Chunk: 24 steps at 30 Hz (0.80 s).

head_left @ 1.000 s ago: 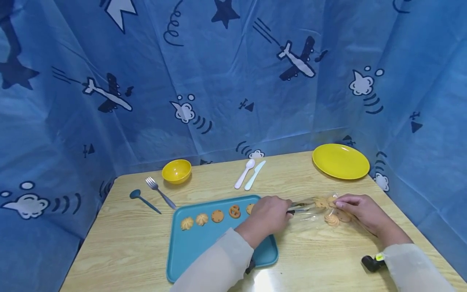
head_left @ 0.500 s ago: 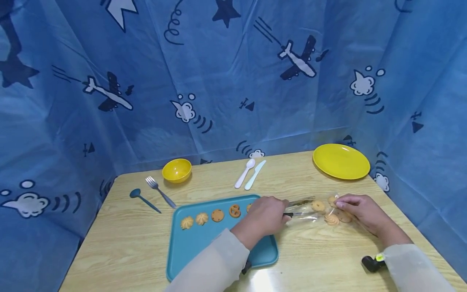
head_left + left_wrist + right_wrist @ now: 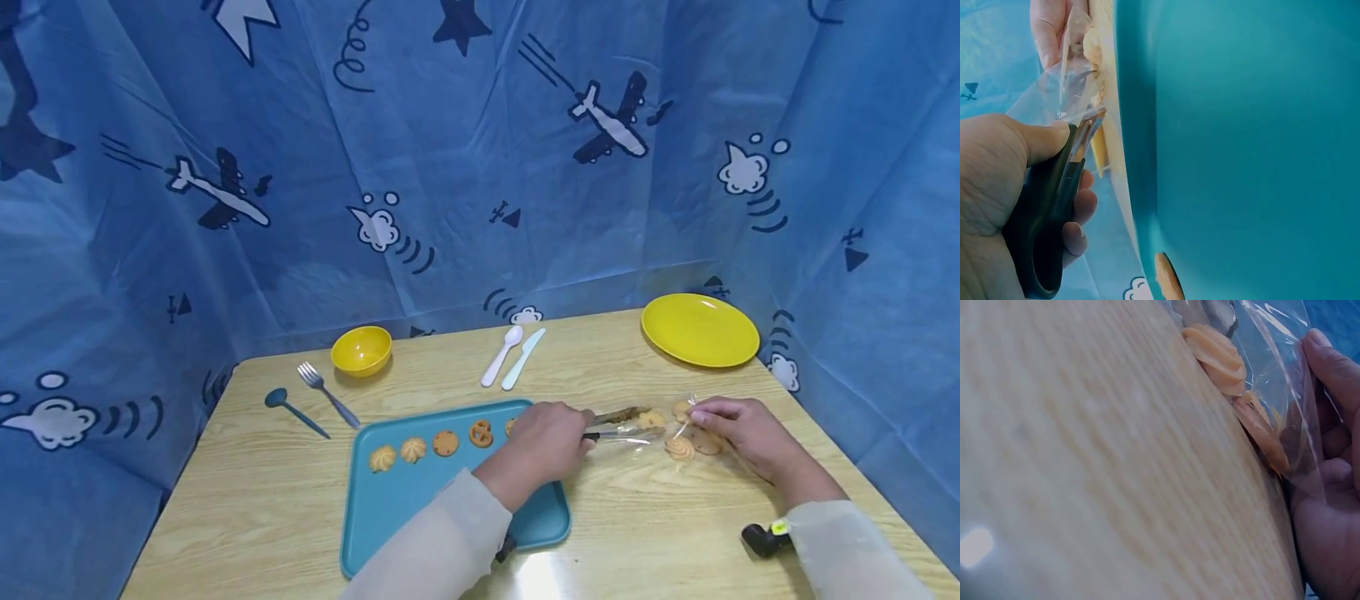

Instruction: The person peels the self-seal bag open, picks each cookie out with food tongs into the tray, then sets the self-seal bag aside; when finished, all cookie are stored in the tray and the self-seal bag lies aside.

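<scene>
My left hand point(image 3: 540, 446) grips the black handle point(image 3: 1041, 194) of metal tongs point(image 3: 611, 415) over the right edge of the teal tray point(image 3: 408, 517). The tongs reach rightward into a clear plastic bag point(image 3: 1272, 359), and their tips lie around a pale cookie point(image 3: 649, 421). With thumb and fingers, my right hand point(image 3: 750, 433) pinches the bag's film at its right end. Also inside the bag are a swirled cookie point(image 3: 680, 449) and a flat round cookie point(image 3: 707, 442). Along the tray's far side lies a row of cookies point(image 3: 445, 443) and a pretzel point(image 3: 481, 432); my left hand partly covers the rightmost cookie.
At the back stand a yellow bowl point(image 3: 362, 351) and a yellow plate point(image 3: 701, 330). Between them lie a pink spoon point(image 3: 501, 357) and a pale green knife point(image 3: 523, 359). A fork point(image 3: 327, 394) and a dark teal spoon point(image 3: 296, 412) are left of the tray. Blue curtain encloses the table.
The tongs have shifted within the bag and their tips now lie around the pale cookie, which sits slightly further left. My left hand has moved slightly left; the right hand keeps its pinch.
</scene>
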Motion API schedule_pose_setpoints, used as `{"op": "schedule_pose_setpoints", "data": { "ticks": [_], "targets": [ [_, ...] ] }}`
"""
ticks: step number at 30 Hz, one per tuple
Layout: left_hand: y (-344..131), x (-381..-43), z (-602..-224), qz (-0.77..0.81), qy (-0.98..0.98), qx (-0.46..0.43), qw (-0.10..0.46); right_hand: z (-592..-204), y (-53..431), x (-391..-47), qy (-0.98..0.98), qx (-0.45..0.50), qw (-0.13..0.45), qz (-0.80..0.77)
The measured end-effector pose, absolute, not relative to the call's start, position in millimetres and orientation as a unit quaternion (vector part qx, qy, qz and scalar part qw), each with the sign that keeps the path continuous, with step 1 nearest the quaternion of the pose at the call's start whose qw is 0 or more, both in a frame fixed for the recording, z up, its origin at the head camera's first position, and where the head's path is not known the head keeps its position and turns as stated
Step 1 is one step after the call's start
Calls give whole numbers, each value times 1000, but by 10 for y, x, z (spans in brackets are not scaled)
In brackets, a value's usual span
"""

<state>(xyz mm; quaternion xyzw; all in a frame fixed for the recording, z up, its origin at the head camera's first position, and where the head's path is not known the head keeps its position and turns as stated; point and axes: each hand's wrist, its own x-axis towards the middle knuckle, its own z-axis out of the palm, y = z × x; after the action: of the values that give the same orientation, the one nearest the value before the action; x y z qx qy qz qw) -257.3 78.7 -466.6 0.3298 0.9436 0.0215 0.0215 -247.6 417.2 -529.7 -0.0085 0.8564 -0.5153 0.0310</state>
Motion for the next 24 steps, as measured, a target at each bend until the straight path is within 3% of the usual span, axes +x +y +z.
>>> {"op": "schedule_pose_setpoints", "data": {
  "ticks": [9,24],
  "targets": [
    [750,-2546,-4645,-9,938,347,-2,-5308,4189,-2471,825,-31,22,-563],
    [702,-2519,-4644,16,940,340,17,-5314,4180,-2462,825,-33,26,-564]
  ]
}}
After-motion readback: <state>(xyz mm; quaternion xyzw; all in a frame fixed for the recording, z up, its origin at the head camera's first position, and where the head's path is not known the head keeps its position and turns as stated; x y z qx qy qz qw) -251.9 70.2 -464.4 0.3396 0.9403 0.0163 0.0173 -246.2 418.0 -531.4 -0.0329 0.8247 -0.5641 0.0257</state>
